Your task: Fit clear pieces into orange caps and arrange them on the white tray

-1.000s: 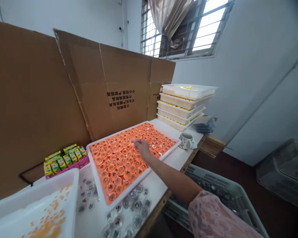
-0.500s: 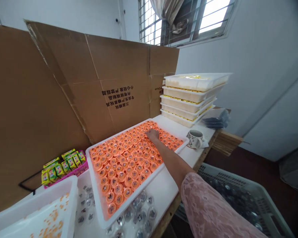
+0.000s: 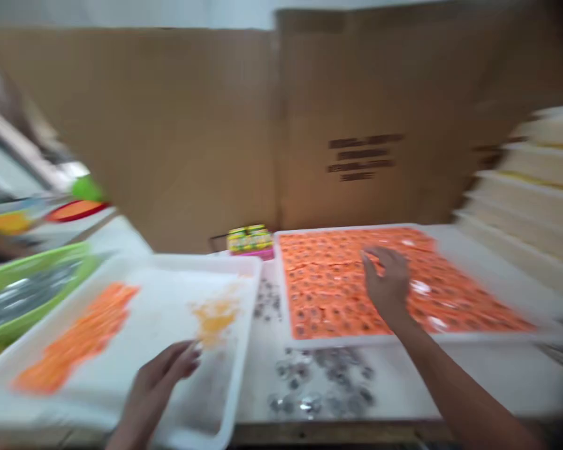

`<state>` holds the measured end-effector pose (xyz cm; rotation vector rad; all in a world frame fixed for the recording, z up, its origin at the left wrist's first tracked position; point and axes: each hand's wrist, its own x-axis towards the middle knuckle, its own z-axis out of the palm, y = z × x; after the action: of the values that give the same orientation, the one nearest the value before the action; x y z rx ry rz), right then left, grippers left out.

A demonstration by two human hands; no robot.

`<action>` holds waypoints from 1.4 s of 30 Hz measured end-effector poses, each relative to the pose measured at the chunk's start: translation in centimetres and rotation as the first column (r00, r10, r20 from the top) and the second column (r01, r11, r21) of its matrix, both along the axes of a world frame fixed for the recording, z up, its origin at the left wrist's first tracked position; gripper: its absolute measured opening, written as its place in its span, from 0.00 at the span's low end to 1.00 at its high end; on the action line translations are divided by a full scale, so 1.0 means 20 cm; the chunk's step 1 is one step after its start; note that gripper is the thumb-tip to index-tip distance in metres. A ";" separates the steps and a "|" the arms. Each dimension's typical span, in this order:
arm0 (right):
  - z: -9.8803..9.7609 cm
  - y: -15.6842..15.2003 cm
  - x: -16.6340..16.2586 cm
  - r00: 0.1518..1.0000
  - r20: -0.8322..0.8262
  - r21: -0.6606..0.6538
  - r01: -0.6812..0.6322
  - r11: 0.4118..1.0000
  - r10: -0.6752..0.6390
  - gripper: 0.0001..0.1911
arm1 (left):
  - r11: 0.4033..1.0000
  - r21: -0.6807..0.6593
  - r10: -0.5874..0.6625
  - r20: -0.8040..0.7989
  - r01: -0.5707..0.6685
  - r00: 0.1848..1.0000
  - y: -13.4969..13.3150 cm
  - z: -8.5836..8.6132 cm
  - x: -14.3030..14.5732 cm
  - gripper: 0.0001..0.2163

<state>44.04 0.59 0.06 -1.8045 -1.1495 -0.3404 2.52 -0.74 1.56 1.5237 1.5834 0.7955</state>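
Observation:
My left hand [image 3: 157, 387] is over the right part of a white tray [image 3: 169, 294]. Its thumb and fingers are closed together, and a small pale spot shows at the tips, too blurred to name. Near those fingertips lies a patch of small yellow-orange bits [image 3: 216, 319]. Over a second tray, filled with rows of orange round cups with clear tops [image 3: 333, 281], is my right hand [image 3: 388, 281]. Its thumb and forefinger curl into a loop with the tips together. Whatever may be between them is hidden. Small clear domes [image 3: 328, 375] lie on the table before this tray.
A strip of orange pieces [image 3: 84, 337] lies in the left tray. Beside it stands a green basket [image 3: 70, 265] with clear pieces. Small yellow-green boxes [image 3: 250, 239] sit behind, against cardboard [image 3: 192, 137]. Stacked white trays [image 3: 530, 206] rise at the right.
The view has swung left, bringing the left tray, green basket and my left hand into sight. My right hand is still over the orange cups.

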 end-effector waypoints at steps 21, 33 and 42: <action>-0.48 -0.44 -0.97 0.706 0.333 -0.065 -0.645 0.762 0.626 0.12 | 0.998 -0.069 -0.059 -0.870 -0.004 0.489 0.62 -0.07 -1.11 0.11; -0.49 -0.45 -0.98 0.715 0.267 -0.075 -0.653 0.754 0.646 0.14 | 0.995 -0.001 -0.059 -0.808 0.099 0.586 0.59 -0.11 -1.02 0.11; -0.36 -0.42 -1.04 0.749 0.055 0.032 -0.662 0.749 0.660 0.11 | 0.980 0.085 -0.094 -0.591 0.177 0.801 0.43 -0.09 -0.64 0.15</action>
<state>23.15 -7.84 -7.14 -1.2308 -1.7062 0.0234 -10.37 7.89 -0.18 2.0999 1.8449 0.3624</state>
